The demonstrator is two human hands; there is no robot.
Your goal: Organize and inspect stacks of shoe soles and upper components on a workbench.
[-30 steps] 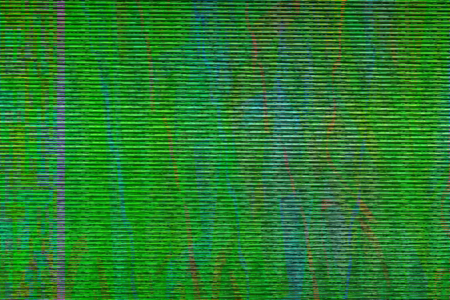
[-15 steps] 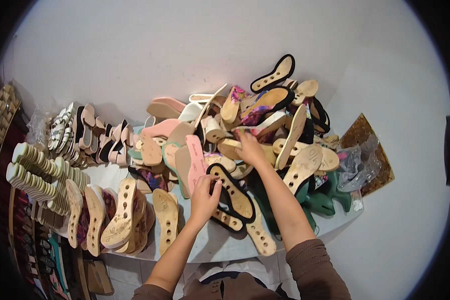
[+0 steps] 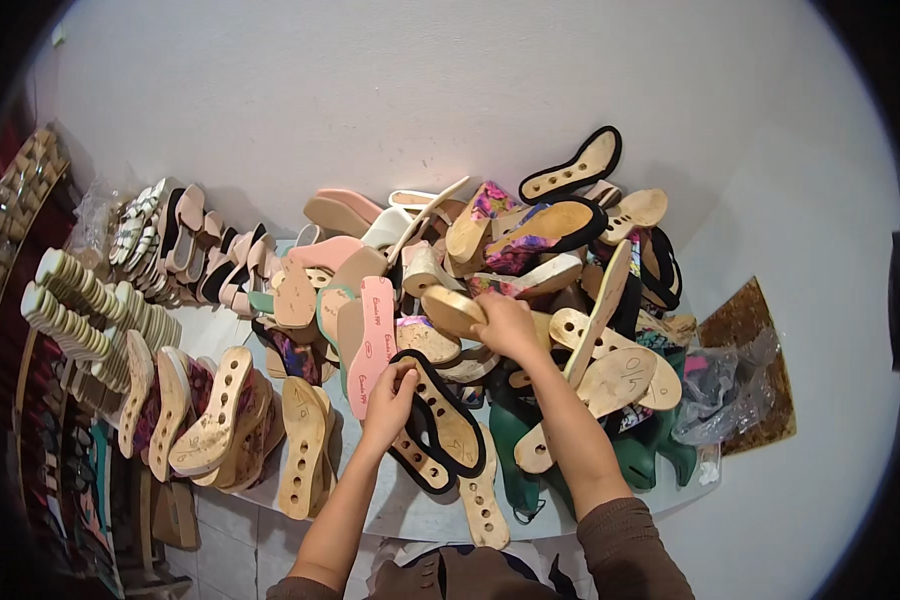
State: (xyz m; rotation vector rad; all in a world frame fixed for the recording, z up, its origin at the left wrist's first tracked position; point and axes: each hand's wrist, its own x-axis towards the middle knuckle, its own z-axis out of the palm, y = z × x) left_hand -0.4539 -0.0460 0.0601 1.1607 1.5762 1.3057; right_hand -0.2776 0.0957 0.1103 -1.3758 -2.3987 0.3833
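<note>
My right hand (image 3: 507,325) is closed round one end of a bare wooden wedge sole (image 3: 453,312), which is raised over the pile. Closer to me, my left hand (image 3: 390,402) has bent fingers at the upper end of a black-edged wooden sole with holes (image 3: 445,415). Below that, a second black-edged sole (image 3: 420,462) is partly covered. Beside my left hand lies a pink insole (image 3: 374,335) with writing. A plain wooden sole with holes (image 3: 482,500) juts over the table's front edge.
Flowered wedges (image 3: 540,235) and other soles fill the table (image 3: 390,520). Green shoe forms (image 3: 635,460) and clear plastic bags (image 3: 730,390) are at the right. Wooden-soled wedges (image 3: 215,420) stand at the left, near stacked pale soles (image 3: 80,320). A wall is behind.
My right hand has taken hold of the wooden wedge sole and lifted it. A long pale sole beside my right forearm has tipped. My left hand stays by the black-edged sole; the view has shifted.
</note>
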